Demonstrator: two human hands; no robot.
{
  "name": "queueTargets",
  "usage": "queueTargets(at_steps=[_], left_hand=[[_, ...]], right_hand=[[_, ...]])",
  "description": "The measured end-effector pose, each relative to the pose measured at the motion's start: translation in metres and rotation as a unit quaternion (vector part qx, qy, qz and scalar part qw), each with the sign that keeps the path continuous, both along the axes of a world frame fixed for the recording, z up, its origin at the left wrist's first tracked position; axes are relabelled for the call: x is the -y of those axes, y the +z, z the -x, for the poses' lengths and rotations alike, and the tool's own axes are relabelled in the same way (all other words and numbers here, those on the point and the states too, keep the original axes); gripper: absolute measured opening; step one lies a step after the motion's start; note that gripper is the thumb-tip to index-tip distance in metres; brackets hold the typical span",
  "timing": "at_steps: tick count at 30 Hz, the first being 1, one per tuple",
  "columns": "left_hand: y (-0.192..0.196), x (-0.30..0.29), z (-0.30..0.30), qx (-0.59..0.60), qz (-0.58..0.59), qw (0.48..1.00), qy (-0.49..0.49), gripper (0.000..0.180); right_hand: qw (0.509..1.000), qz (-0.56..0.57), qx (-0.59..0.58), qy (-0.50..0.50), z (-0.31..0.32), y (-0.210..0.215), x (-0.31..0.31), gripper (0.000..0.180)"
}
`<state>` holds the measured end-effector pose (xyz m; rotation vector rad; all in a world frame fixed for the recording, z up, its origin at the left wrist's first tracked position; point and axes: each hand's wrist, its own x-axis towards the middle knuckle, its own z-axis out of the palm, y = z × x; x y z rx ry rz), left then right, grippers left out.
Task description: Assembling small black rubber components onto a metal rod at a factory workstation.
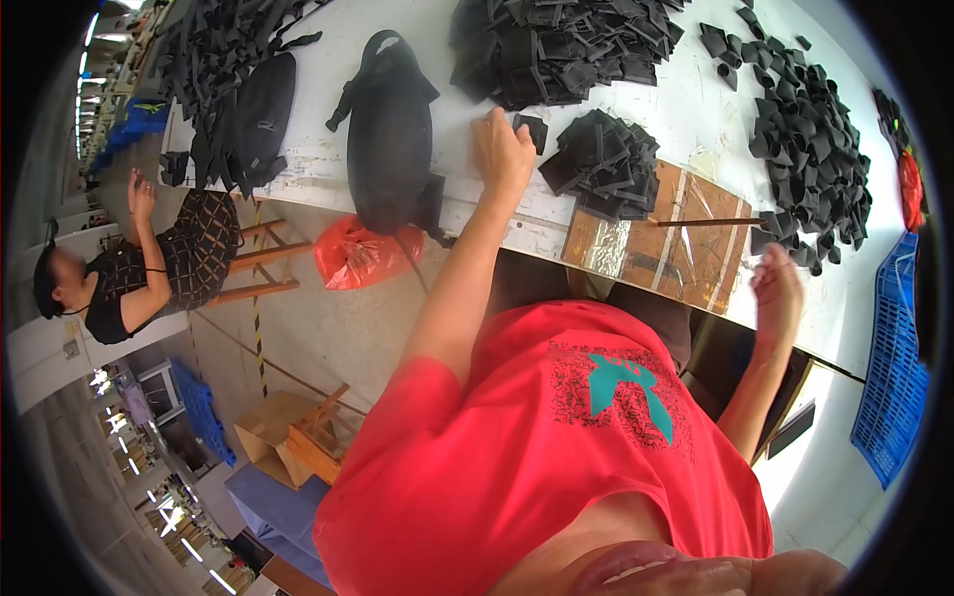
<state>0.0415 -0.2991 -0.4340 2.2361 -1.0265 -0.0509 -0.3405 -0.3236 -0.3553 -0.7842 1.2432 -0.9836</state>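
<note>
My left hand (504, 154) is over the front part of the white table, its fingers closed on the edge of a small black fabric piece (533, 132). To its right lies a low pile of flat black fabric pieces (606, 159). A black bag-like piece (390, 134) with a strap loop lies to its left. My right hand (778, 293) is at the table's front edge with loosely bent fingers, and I see nothing in it. Just beyond it are the end of a thin brown stick (706, 223) and a heap of folded black loops (810, 149).
A brown board (686, 243) with clear tape sits at the table's edge. More black fabric (566, 50) is heaped at the back. A red plastic bag (366, 252) is below the table. A person (149, 253) is at the left; a blue crate (887, 363) stands right.
</note>
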Motion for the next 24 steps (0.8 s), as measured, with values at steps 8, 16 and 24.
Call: queueTargets(at_steps=[8,16,24], left_hand=[[0.001,-0.007,-0.010,-0.380,0.173,0.908,-0.021,0.010],[0.088,-0.065,0.047,-0.787,0.010,0.604,-0.124,0.008],[0.113,-0.079,0.093,-0.756,0.095,0.626,-0.163,0.013]], right_hand=[[0.972,-0.037,-0.037,0.229,-0.099,0.000,-0.058,0.012],[0.775,0.522,-0.293,0.203,-0.170,0.051,-0.049,0.024],[0.984,0.025,0.099,0.148,-0.141,0.042,-0.048,0.018]])
